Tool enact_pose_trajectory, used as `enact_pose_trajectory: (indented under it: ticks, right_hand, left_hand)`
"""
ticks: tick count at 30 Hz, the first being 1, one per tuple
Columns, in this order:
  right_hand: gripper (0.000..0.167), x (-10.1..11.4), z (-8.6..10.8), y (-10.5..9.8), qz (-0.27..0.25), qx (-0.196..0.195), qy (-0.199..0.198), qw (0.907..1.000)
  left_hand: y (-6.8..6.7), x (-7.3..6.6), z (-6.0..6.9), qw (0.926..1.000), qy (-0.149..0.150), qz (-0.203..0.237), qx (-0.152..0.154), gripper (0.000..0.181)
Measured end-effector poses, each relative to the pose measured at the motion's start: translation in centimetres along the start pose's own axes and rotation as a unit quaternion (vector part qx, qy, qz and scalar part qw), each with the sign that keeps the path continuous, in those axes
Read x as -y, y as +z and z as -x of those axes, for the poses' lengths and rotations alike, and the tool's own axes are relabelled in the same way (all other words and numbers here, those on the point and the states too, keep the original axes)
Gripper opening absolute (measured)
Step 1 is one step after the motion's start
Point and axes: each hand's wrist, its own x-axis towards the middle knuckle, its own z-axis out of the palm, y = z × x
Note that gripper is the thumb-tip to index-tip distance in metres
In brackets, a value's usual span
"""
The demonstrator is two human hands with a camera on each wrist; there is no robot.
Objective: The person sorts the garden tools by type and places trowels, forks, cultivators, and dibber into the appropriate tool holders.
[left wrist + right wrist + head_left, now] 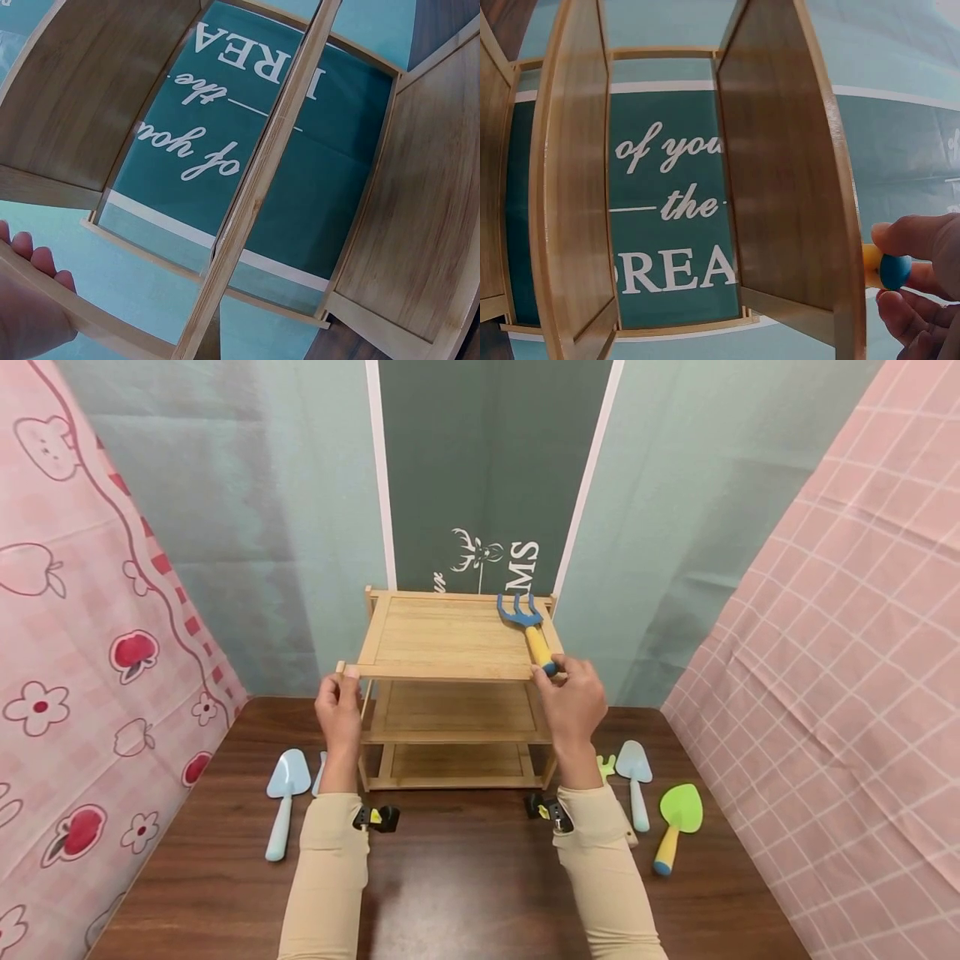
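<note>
A three-tier wooden shelf rack [442, 670] stands at the back of the table. On the right of its top tier lies a small garden rake [537, 643] with blue tines and a yellow handle, tines pointing away. My right hand [576, 697] pinches the rake's blue handle end at the front right edge; the right wrist view shows thumb and fingers about that end [895, 271]. At the front left corner, my left hand [341, 706] grips the rack's frame. In the left wrist view its fingers [43, 260] curl over a wooden rail [97, 319].
A light-blue trowel [288, 774] lies left on the brown table [450, 877], beside a blue tool mostly hidden by my left arm. On the right lie a pale-blue trowel [635, 764], a green trowel [681, 810] and a partly hidden green tool [606, 767]. Cloth hangs around the table.
</note>
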Motion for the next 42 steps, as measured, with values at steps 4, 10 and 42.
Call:
enact_pose_trajectory:
  ticks: [4, 10, 42]
  right_hand:
    - [0.030, 0.0, 0.5, 0.1, 0.012, 0.005, 0.009, 0.9999]
    - [0.031, 0.0, 0.9, 0.3, 0.004, 0.005, 0.012, 0.9999]
    - [0.060, 0.1, 1.8, -6.8, 0.039, 0.490, -0.010, 0.8708]
  left_hand:
    - [-0.2, 0.0, 0.1, 1.0000, -0.001, -0.002, 0.002, 0.021]
    - [-0.3, 0.0, 0.1, 1.0000, 0.003, 0.002, 0.003, 0.022]
    - [-0.2, -0.2, 0.1, 0.9998, -0.003, -0.016, 0.012, 0.020]
